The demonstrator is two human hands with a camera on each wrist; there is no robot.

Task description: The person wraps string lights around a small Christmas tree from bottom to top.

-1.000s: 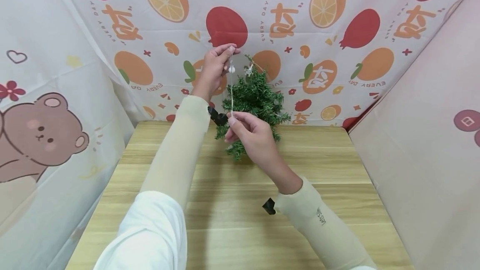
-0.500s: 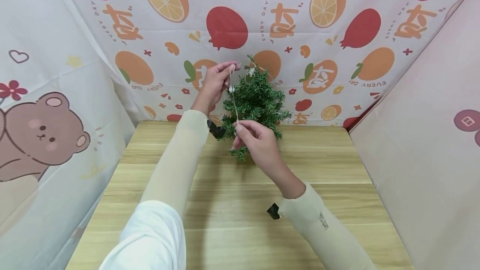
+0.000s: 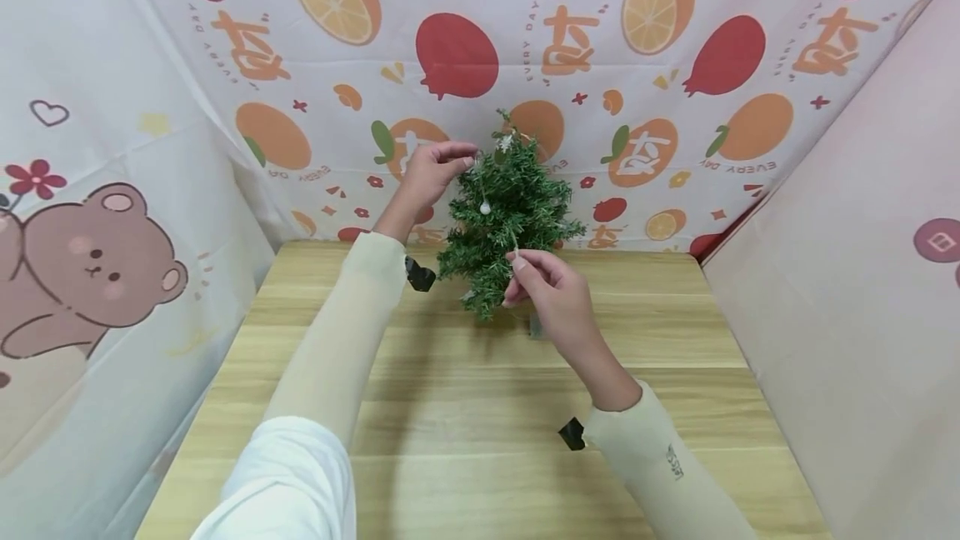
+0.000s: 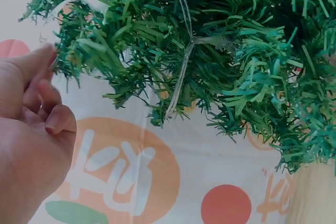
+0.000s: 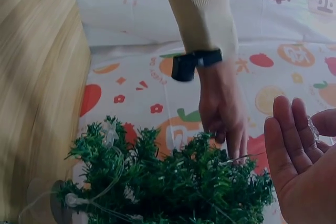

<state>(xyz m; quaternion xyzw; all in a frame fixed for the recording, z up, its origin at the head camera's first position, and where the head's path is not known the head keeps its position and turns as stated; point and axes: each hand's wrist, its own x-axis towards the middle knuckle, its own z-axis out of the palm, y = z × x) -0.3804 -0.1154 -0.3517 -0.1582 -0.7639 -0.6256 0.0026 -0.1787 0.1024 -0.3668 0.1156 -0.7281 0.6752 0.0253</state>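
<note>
A small green artificial Christmas tree (image 3: 517, 190) stands at the back of the table, with a thin clear string of lights (image 4: 184, 72) over its branches. A white bulb (image 3: 485, 208) hangs on the tree's left side and a white snowflake (image 3: 505, 142) near its top. At the upper left of the tree, my left hand (image 3: 431, 177) pinches the wire between thumb and forefinger, close to the foliage. My right hand (image 3: 555, 298), lower and in front of the tree, pinches another part of the string; in the right wrist view a clear piece (image 5: 312, 128) shows between its fingers.
Behind the tree hangs a fruit-printed cloth (image 3: 465, 48). Cloth walls close in both sides, the left one with a printed bear (image 3: 97, 265). The wooden table (image 3: 465, 457) spreads in front; a small grey piece (image 3: 536, 326) shows beneath the tree.
My left hand has come down towards the tree's upper left. My right hand has moved right and lower. The wire between them, earlier stretched upright, now lies against the branches with its bulb.
</note>
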